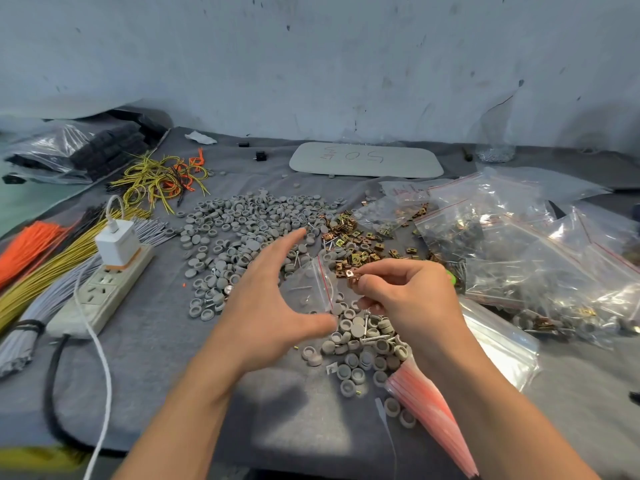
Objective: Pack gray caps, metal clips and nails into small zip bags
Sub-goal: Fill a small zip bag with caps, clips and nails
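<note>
Left hand [272, 306]: we see it at frame centre, fingers spread and thumb curved underneath, holding a small clear zip bag [310, 289] whose red-lined mouth faces right.
Right hand [408, 292]: its fingertips pinch a coppery metal clip [353, 274] right at the bag's mouth.
Gray caps [249, 230]: a broad loose heap across the middle of the desk [156, 358], with more just below the hands.
Clip pile [356, 242]: right of the caps, above the right hand.
Nails [366, 325]: we spot a few mixed among the caps under the right hand.
Filled bags [519, 244]: heaped along the right edge.
Empty bag stack [426, 407]: lower centre-right, beside the right forearm.
Power strip [104, 289]: on the left, with a white charger [116, 242] plugged in.
Wire bundles [45, 271]: orange, yellow and gray, far left.
</note>
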The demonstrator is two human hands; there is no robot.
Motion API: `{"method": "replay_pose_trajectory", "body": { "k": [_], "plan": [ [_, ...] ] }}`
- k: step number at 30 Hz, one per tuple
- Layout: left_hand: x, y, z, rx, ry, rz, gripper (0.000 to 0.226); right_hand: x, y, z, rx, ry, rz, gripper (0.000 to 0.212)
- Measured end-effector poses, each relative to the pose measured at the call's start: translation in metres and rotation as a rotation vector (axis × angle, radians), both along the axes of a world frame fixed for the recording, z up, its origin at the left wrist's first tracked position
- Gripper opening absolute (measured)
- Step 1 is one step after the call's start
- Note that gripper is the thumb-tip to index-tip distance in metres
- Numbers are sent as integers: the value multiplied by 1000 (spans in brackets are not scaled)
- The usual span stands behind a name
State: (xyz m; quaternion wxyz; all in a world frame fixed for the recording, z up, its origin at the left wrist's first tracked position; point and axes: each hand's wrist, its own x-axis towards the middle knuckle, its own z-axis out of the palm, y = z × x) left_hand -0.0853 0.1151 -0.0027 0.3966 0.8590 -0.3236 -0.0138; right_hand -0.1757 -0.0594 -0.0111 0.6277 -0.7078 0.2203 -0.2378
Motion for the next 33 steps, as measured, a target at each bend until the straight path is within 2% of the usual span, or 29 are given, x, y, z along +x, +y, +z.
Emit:
{"method": "replay_pose_trajectory", "body": {
  "k": [2,4,7,12,17,20,24,26,28,30,33],
  "plan": [
    [4,3,-2,219,12,-12,129,4,-1,-3,-97,73,-48,19],
    [4,-1,-5,264,28,41,128,9,-1,-5,-258,155,-76,16],
    [2,-13,-14,147,-2,122,107,20,4,-2,-363,177,6,10],
    [7,-17,-22,-32,-31,158,77,37,17,4,-300,95,160,8],
    [6,-12,-20,-34,-45,156,78,38,9,6,-198,-83,48,7],
    [4,-14,-19,-28,-33,118,79,39,19,6,-256,-31,139,14],
    [1,-18,-19,-34,-62,80,74,43,24,6,-304,-27,122,20],
    [1,-19,-20,-63,-74,72,69,42,24,7,-349,43,136,14],
    [3,-18,-20,-104,-78,94,66,39,26,9,-392,86,217,10],
    [5,-17,-20,-167,-68,136,58,33,25,14,-351,42,270,13],
    [9,-15,-19,-390,22,173,50,22,0,20,-245,-37,63,9]
  ]
}}
